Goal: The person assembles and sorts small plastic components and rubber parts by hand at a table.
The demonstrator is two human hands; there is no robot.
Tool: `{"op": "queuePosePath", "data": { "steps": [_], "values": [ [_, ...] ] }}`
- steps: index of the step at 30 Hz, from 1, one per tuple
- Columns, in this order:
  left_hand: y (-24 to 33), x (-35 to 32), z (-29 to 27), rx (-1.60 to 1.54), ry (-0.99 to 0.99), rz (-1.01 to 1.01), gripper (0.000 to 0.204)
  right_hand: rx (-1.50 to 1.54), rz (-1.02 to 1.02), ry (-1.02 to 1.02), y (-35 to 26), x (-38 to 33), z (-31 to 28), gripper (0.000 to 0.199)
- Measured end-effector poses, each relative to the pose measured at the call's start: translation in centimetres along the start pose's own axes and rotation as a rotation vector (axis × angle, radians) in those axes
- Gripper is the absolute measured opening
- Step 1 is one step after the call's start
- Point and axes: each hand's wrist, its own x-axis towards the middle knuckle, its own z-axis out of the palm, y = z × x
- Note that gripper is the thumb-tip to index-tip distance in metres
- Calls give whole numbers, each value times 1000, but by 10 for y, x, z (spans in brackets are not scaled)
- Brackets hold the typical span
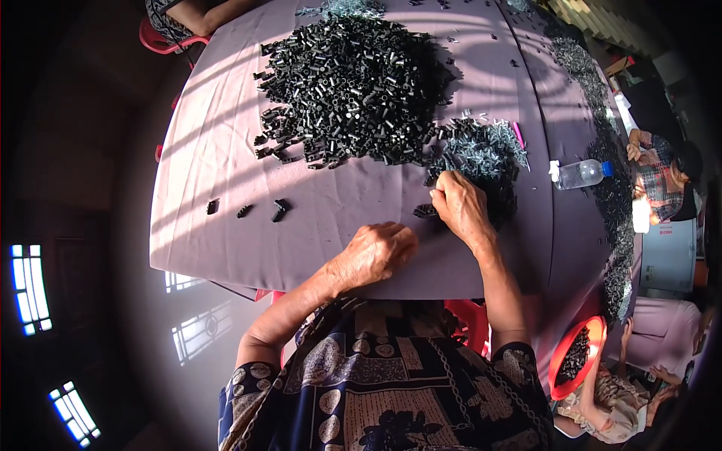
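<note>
My left hand point(372, 254) is over the near edge of the cloth-covered table, its fingers curled in; whatever they hold is hidden. Farther forward and to the right, my right hand point(462, 207) has its thumb and fingers pressed together beside a heap of small clear plastic pieces point(485, 150). I cannot make out anything between those fingers. Some small black parts point(426, 211) lie just left of the right hand. A large pile of short black tubular plastic parts point(353, 90) covers the middle of the table. Three loose black pieces point(280, 210) rest at the left.
A thin pink-handled tool point(519, 135) lies by the clear pieces, with a blue-capped bottle point(580, 174) on its side farther right. More small parts point(613, 180) line the right side. People sit around; an orange-red basin point(558, 368) of dark parts is at lower right.
</note>
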Motion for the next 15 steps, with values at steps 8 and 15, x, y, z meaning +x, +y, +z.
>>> {"op": "queuePosePath", "data": {
  "steps": [8,15],
  "values": [
    [-32,19,-18,-935,166,-457,16,1028,396,68,-35,6,11,15],
    [-60,13,-29,-1273,187,-614,14,813,208,70,-59,23,29,12]
  ]
}}
